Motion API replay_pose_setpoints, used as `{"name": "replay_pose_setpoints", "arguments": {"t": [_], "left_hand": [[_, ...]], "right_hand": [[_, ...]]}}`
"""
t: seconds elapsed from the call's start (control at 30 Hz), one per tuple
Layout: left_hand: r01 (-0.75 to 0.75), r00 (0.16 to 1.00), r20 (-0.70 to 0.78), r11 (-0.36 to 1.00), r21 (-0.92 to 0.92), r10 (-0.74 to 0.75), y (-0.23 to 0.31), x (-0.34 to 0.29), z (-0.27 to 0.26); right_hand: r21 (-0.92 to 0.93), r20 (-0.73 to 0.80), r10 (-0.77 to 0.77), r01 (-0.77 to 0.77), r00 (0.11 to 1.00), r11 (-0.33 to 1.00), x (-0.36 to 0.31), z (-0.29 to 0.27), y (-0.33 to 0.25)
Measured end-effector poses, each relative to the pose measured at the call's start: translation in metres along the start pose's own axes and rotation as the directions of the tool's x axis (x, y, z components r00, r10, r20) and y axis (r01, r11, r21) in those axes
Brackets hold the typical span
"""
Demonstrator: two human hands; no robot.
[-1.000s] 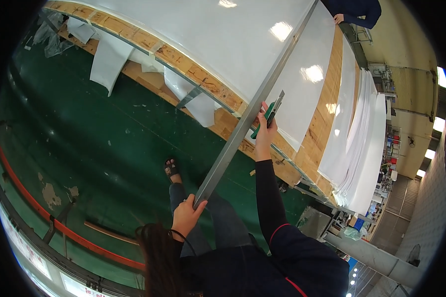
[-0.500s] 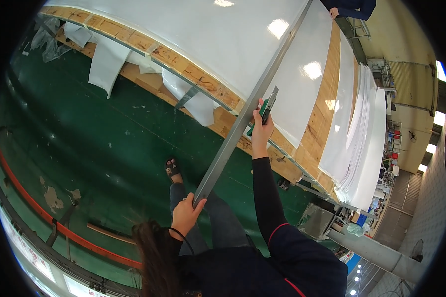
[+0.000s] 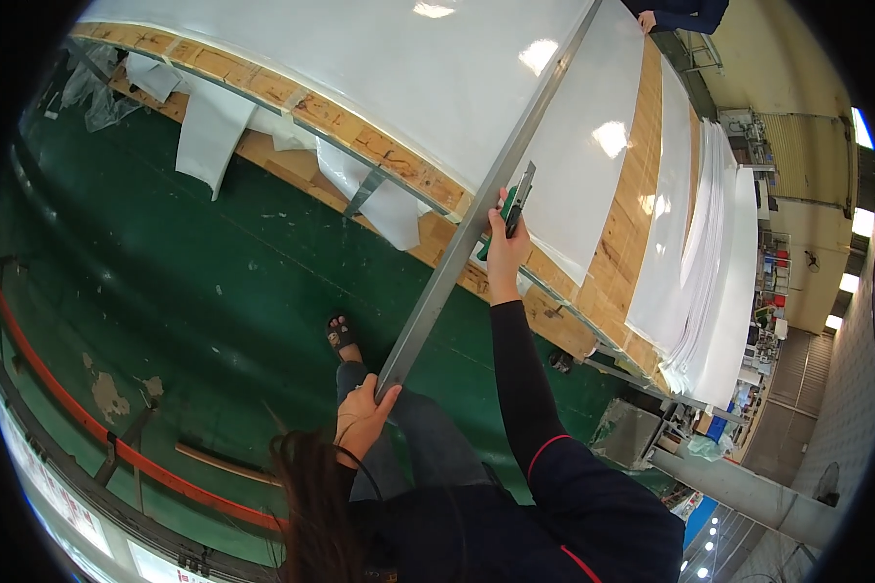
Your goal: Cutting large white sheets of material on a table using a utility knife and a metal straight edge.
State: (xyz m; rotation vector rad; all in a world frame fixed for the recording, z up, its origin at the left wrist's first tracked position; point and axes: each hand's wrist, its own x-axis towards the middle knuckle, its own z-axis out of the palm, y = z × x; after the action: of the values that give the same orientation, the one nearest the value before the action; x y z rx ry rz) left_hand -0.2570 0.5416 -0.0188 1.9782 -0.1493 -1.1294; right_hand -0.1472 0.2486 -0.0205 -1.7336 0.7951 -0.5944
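A long grey metal straightedge [image 3: 467,233] runs slantwise from near my body across the glossy white sheet [image 3: 360,87] on the table. Its near end sticks out past the table edge, where my left hand [image 3: 362,418] is closed round it. My right hand [image 3: 506,255] holds a green utility knife [image 3: 511,209] just right of the straightedge, over the near part of the sheet. The blade is out and points up and away from me. Some fingers of the right hand are hidden behind the knife; whether they touch the straightedge I cannot tell.
A wooden table edge [image 3: 360,136] borders the sheet, with offcuts [image 3: 209,136] on the shelf below. Stacked white sheets [image 3: 715,253] lie at the right. Another person's hand [image 3: 647,20] rests at the far end. An orange-red rail [image 3: 78,413] stands left above the green floor.
My right hand with the knife has shifted slightly left and up, nearer the straightedge. My left hand keeps its grip, and the view has shifted a little.
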Motion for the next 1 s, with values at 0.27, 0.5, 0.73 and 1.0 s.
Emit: {"name": "replay_pose_setpoints", "arguments": {"t": [0.27, 0.5, 0.73, 1.0], "left_hand": [[-0.080, 0.993, -0.084, 0.996, 0.037, 0.083, -0.005, -0.001, 0.007], [-0.005, 1.000, 0.020, 1.000, -0.003, 0.006, 0.014, -0.005, 0.002], [-0.197, 0.979, -0.006, 0.953, 0.229, 0.204, -0.016, 0.004, -0.012], [-0.426, 0.715, 0.692, 0.846, 0.320, 0.098, 0.016, 0.061, -0.061]], "right_hand": [[-0.140, -0.079, -0.103, 0.091, 0.992, 0.986, 0.006, -0.003, 0.014], [-0.479, -0.083, -0.409, 0.324, 0.909, 0.816, 0.014, -0.007, -0.002], [0.022, -0.122, -0.042, 0.045, 0.992, 0.999, -0.023, 0.064, -0.047], [-0.368, -0.136, -0.101, 0.045, 0.986, 0.929, -0.012, 0.071, -0.038]]}}
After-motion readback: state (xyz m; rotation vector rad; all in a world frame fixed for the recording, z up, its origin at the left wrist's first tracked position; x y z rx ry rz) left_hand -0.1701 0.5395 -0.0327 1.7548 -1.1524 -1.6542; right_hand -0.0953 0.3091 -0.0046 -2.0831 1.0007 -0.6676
